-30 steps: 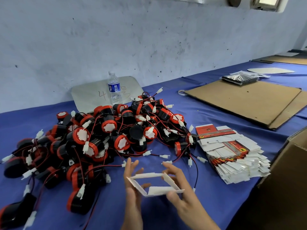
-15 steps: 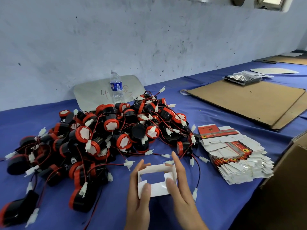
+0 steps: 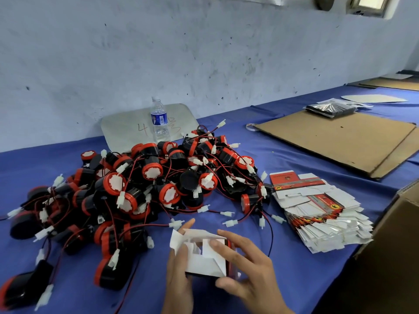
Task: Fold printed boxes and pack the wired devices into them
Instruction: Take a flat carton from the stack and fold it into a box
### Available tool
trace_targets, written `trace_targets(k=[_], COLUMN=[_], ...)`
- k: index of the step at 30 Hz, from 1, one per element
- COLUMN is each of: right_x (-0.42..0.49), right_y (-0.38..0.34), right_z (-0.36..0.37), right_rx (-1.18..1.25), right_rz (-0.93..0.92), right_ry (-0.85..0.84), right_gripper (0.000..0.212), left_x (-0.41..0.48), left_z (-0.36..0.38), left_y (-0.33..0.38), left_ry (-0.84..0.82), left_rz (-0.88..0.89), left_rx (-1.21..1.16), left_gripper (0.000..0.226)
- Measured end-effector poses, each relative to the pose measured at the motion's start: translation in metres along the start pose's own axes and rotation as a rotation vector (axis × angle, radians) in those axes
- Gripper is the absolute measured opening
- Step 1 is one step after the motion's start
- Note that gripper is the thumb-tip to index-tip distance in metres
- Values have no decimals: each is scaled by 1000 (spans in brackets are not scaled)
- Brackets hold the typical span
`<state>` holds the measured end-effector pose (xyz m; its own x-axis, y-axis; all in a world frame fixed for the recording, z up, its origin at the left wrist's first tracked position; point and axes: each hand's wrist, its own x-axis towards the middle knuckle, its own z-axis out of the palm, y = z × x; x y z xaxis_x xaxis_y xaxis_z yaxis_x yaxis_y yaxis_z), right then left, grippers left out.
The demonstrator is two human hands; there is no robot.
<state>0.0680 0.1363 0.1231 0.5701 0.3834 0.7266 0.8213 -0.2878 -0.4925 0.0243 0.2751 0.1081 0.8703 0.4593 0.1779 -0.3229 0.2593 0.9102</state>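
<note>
The left hand [image 3: 179, 275] and right hand [image 3: 247, 273] hold a half-folded box [image 3: 201, 264], fingers [image 3: 238, 238] curled around its sides, just in front of the pile of wired devices [image 3: 147, 189] on the blue tabletop [image 3: 294, 279].

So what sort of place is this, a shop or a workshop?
Probably a small packing workshop: a heap of wired devices lies on a blue bench beside a stack of flat printed boxes, and the left hand and right hand hold a half-folded box.
</note>
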Motion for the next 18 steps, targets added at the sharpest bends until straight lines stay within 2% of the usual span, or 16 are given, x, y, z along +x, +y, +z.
trace_targets(k=[2,4,6,8,12,18], right_x=[2,1,0,1,0,1], right_y=[0,0,5,6,2,-5], right_z=[1,1,-1,-5,-6,-3], right_rx=[67,239,313,314,397,603], right_rz=[116,314,446,471,483,525], right_ry=[-12,26,77,79,69,82], right_gripper=[44,44,50,52,34,18], left_x=[7,6,0,-5,-2,-7], left_z=[-1,2,5,4,2,3], left_y=[1,1,0,-2,-2,-1], left_ry=[-37,-69,-113,-130,-125,-151], left_rz=[34,144,202,177,174,-11], left_rx=[69,135,244,288,394,252], left_gripper=[90,72,54,51,34,40])
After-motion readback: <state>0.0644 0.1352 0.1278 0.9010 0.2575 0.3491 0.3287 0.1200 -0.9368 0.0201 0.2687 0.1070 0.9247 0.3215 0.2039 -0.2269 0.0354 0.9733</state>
